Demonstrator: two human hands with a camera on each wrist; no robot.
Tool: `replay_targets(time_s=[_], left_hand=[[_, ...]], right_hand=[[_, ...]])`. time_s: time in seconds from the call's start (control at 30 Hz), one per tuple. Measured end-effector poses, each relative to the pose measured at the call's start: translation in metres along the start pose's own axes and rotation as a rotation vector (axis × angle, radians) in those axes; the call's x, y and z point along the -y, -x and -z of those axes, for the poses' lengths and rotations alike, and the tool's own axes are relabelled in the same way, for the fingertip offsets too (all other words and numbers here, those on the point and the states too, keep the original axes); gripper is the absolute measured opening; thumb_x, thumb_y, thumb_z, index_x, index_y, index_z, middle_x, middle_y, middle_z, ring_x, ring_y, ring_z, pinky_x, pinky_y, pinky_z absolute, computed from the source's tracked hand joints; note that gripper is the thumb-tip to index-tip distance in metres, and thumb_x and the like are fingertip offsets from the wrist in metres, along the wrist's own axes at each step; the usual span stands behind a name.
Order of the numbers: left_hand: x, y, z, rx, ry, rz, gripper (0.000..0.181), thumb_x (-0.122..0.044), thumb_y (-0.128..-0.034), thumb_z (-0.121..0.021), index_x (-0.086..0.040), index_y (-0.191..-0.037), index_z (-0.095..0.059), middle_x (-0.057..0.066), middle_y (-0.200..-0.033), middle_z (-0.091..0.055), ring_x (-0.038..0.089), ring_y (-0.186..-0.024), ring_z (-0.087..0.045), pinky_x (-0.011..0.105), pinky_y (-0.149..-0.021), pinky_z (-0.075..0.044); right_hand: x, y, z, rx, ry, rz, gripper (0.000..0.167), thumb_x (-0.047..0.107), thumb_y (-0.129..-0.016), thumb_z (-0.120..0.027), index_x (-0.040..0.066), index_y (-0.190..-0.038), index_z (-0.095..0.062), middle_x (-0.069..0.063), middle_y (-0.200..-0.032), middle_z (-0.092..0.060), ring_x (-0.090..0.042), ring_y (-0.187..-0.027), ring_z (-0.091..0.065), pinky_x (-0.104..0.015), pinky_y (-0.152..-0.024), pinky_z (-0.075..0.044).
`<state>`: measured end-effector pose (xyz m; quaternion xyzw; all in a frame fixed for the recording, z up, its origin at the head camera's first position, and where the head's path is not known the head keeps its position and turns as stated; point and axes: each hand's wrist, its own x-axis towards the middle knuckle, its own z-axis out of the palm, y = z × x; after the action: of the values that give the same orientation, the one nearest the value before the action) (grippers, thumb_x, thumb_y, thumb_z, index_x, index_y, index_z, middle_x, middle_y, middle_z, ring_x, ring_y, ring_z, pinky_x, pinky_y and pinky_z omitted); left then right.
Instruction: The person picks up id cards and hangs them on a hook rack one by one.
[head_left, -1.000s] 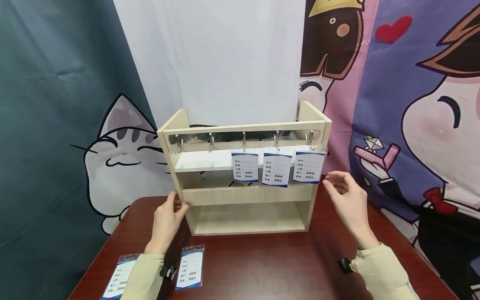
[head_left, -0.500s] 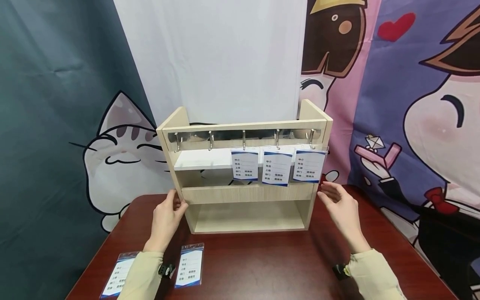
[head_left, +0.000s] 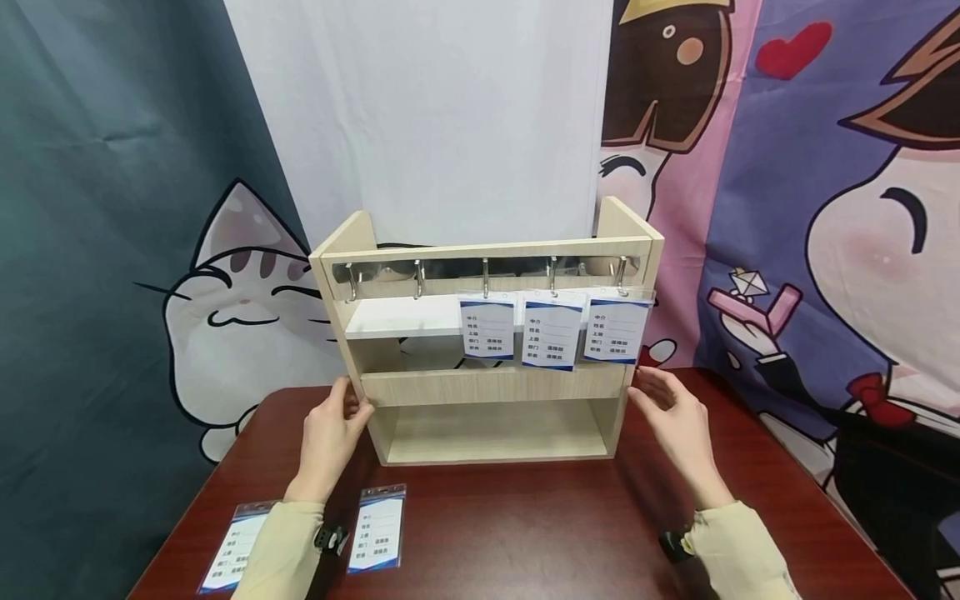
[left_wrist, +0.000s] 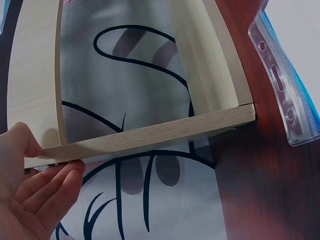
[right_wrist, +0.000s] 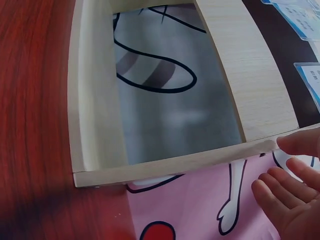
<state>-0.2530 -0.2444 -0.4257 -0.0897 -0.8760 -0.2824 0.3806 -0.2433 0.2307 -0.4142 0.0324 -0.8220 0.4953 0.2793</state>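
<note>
A pale wooden shelf (head_left: 491, 388) stands on the table, with a row of metal hooks along its top rail. Three badge holders (head_left: 551, 333) hang from hooks at the middle and right. My left hand (head_left: 330, 437) pinches the shelf's left side panel, its thumb on the front edge and fingers on the outer face, seen also in the left wrist view. At the right side panel (right_wrist: 200, 162), my right hand (head_left: 677, 429) has its thumb at the front edge. Its other fingers are loosely bent and apart from the panel in the right wrist view.
Two more badge holders lie on the dark red table (head_left: 525, 533), one badge holder (head_left: 377, 529) in front of my left hand and another badge holder (head_left: 236, 546) partly under the left sleeve. Cartoon-printed cloth (head_left: 255, 317) hangs behind the shelf.
My right hand has moved left and slightly down to the shelf's right side panel. The left hand keeps its hold on the left panel. The hanging badge holders stay on their hooks.
</note>
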Motion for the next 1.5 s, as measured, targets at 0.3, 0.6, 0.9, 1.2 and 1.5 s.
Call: replay_targets(time_s=[0.3,0.6,0.9,1.2,1.5], left_hand=[[0.001,-0.002,-0.002,0.032,-0.003,0.018,0.027,-0.006,-0.0874,-0.072,-0.006,-0.111,-0.057,0.013,-0.084,-0.072,0.027,-0.075,-0.072,0.048,-0.063,-0.057],[0.000,-0.004,-0.004,0.089,0.003,0.026,0.027,-0.007,-0.0895,-0.072,-0.006,-0.113,-0.058,0.013,-0.085,-0.071,0.025,-0.075,-0.069,0.044,-0.062,-0.056],[-0.004,-0.006,-0.002,0.122,-0.010,0.029,0.026,-0.009,-0.0925,-0.069,-0.004,-0.114,-0.056,0.013,-0.085,-0.069,0.025,-0.073,-0.066,0.042,-0.060,-0.053],[-0.006,-0.005,0.008,0.196,-0.003,0.033,0.031,-0.018,-0.0953,-0.069,-0.002,-0.117,-0.054,0.015,-0.090,-0.072,0.026,-0.076,-0.071,0.045,-0.064,-0.057],[-0.001,0.000,0.028,0.283,0.113,0.126,0.053,-0.026,-0.0973,-0.069,-0.001,-0.140,-0.049,0.021,-0.113,-0.070,0.032,-0.094,-0.072,0.048,-0.080,-0.058]], right_hand=[[-0.006,0.003,-0.008,-0.017,-0.067,-0.033,0.047,0.025,-0.093,-0.076,0.013,-0.137,-0.063,-0.011,-0.126,-0.069,0.006,-0.105,-0.062,-0.008,-0.084,-0.046],[0.014,0.010,-0.012,-0.095,-0.130,-0.059,0.042,0.010,-0.092,-0.075,0.002,-0.132,-0.065,-0.020,-0.120,-0.069,0.001,-0.100,-0.066,-0.007,-0.080,-0.047],[-0.013,0.004,-0.023,-0.163,-0.173,-0.071,0.042,0.015,-0.091,-0.077,0.010,-0.132,-0.067,-0.012,-0.121,-0.071,0.001,-0.101,-0.066,-0.008,-0.081,-0.049],[0.012,0.010,-0.019,-0.166,-0.170,-0.072,0.038,0.006,-0.091,-0.074,0.000,-0.129,-0.067,-0.020,-0.120,-0.070,0.002,-0.099,-0.066,-0.008,-0.080,-0.048],[0.018,0.010,-0.023,-0.153,-0.171,-0.029,0.037,0.005,-0.091,-0.074,-0.002,-0.127,-0.067,-0.022,-0.118,-0.070,0.005,-0.096,-0.065,-0.008,-0.079,-0.048]])
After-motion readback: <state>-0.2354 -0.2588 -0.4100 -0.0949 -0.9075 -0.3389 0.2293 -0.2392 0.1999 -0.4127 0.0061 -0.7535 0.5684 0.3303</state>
